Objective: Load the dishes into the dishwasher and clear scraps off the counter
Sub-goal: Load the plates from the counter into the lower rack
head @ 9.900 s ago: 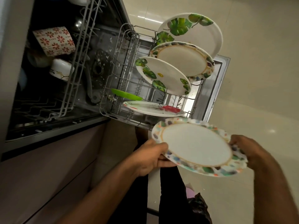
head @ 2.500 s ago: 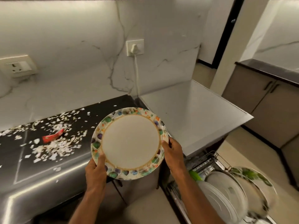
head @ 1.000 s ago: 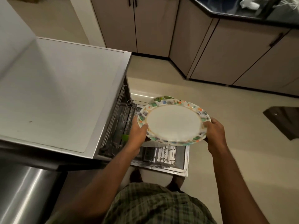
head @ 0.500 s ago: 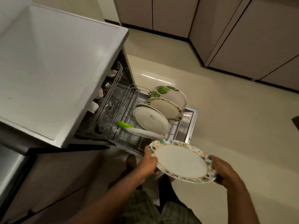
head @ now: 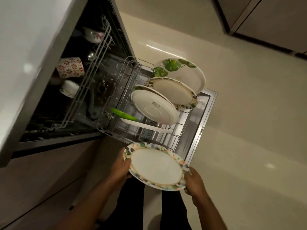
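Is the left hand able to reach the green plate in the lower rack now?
Probably not yet: the left hand grips the colourful plate together with the right hand; otherwise the path to the green plate looks open.

Glossy cream floor runs to beige cabinets behind.

Both hands curled in a grip, left, right, forearms extended
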`<control>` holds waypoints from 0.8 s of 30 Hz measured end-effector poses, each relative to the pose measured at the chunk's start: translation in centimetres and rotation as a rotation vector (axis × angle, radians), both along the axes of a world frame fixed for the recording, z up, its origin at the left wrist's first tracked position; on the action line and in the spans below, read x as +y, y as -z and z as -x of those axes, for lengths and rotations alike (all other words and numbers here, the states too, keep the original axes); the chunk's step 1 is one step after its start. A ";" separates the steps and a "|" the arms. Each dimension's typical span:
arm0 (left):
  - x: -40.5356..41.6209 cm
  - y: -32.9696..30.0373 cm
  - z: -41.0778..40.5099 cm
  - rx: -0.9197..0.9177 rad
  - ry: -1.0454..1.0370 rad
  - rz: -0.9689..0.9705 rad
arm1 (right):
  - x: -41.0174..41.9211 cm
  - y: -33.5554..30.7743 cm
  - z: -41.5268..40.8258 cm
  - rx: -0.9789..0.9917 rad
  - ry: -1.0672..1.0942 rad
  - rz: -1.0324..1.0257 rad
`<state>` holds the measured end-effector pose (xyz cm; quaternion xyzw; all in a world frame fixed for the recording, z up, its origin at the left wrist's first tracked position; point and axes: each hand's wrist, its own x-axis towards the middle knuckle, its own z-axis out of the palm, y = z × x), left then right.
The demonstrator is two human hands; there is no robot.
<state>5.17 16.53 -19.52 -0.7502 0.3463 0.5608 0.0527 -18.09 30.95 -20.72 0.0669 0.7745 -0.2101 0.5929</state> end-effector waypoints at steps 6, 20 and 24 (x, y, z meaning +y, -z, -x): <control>-4.0 5.6 -1.1 0.000 -0.061 0.051 | -3.3 5.5 -2.0 -0.043 0.116 0.013; -10.4 11.9 2.2 -0.075 -0.151 0.100 | -7.7 14.3 -3.7 0.057 0.241 -0.085; -11.4 12.5 2.6 -0.101 -0.131 0.095 | -8.5 15.6 -3.6 0.079 0.263 -0.129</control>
